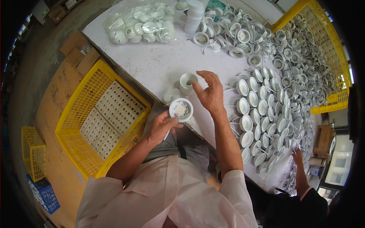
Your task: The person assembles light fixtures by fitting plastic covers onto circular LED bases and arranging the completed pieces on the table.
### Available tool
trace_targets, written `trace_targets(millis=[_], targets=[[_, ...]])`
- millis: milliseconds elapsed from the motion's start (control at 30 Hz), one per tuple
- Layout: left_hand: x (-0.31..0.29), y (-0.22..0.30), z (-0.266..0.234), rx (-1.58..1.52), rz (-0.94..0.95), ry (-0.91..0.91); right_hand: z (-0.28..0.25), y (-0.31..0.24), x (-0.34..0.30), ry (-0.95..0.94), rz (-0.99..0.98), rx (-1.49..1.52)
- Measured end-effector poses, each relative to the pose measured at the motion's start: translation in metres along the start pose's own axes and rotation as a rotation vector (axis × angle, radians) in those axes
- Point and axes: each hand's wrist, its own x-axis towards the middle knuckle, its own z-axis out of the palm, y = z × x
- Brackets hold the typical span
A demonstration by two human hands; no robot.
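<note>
My left hand [162, 128] grips a round white LED downlight [181, 110] by its rim, with its face and the small LED board turned up. A thin wire hangs below it. My right hand [210, 93] is open, thumb and forefinger spread, just right of a white cup-shaped cover [188, 81] on the table edge. Whether the thumb touches that cover, I cannot tell. A translucent cover [172, 95] lies beside it, nearer to me. Farther right, several rows of finished-looking downlights [246, 122] lean on one another with wires out to the side.
A clear bag of white covers [142, 23] and a stack of white cups [194, 17] stand at the back. Housings [296, 57] pile up by a yellow crate [334, 41]. Left of the white table [144, 62] is another yellow crate [72, 114]. At right, a co-worker's hand [297, 156] reaches in.
</note>
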Motion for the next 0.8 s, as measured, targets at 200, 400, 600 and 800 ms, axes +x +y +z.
trace_targets(millis=[200,400,600,800], targets=[[0.015,0.001,-0.006,0.146,0.004,0.09,-0.009,-0.024,-0.013,0.105,0.017,0.114],[0.015,0.008,-0.029,0.234,0.162,-0.072,0.002,-0.053,-0.015,-0.211,-0.209,-0.146],[-0.017,-0.006,-0.067,0.217,-0.029,0.042,0.039,-0.045,0.011,-0.561,-0.403,-0.489],[-0.025,-0.024,-0.067,0.116,0.062,0.094,0.062,-0.05,0.025,-0.804,-0.327,-0.715]])
